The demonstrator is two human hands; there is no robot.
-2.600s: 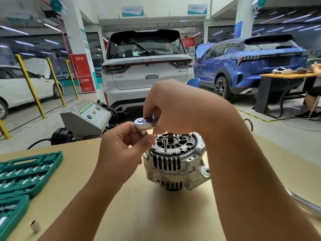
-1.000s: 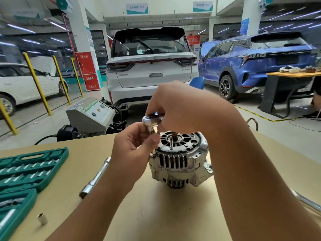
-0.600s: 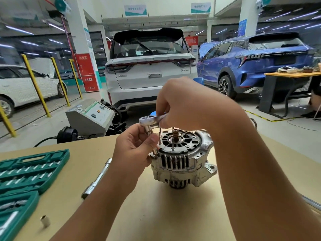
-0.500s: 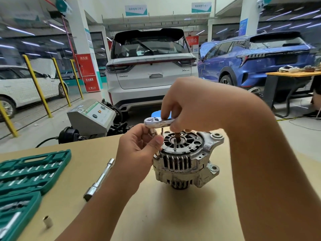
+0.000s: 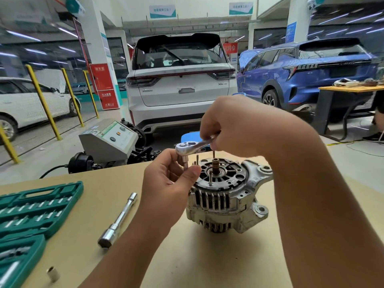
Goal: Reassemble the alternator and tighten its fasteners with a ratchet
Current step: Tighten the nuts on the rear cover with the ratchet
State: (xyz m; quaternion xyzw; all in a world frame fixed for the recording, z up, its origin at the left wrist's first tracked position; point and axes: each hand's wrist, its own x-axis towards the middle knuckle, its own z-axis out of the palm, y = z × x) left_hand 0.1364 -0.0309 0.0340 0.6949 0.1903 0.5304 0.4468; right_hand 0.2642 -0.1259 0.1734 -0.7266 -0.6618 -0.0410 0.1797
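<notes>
A silver alternator stands upright on the tan table, shaft end up, with thin studs rising from its top face. A chrome ratchet with a socket pointing down sits over the alternator's left rim. My right hand grips the ratchet's handle from above. My left hand pinches the socket between thumb and fingers beside the housing. The fastener under the socket is hidden by my fingers.
A long extension socket bar lies on the table left of my arm. A green socket-set case lies open at the left edge, with a small loose socket near it. A grey machine and parked cars stand beyond the table.
The alternator has turned, so its mounting ears now point right. The ratchet handle has swung round with my right hand. My left hand stays on the socket.
</notes>
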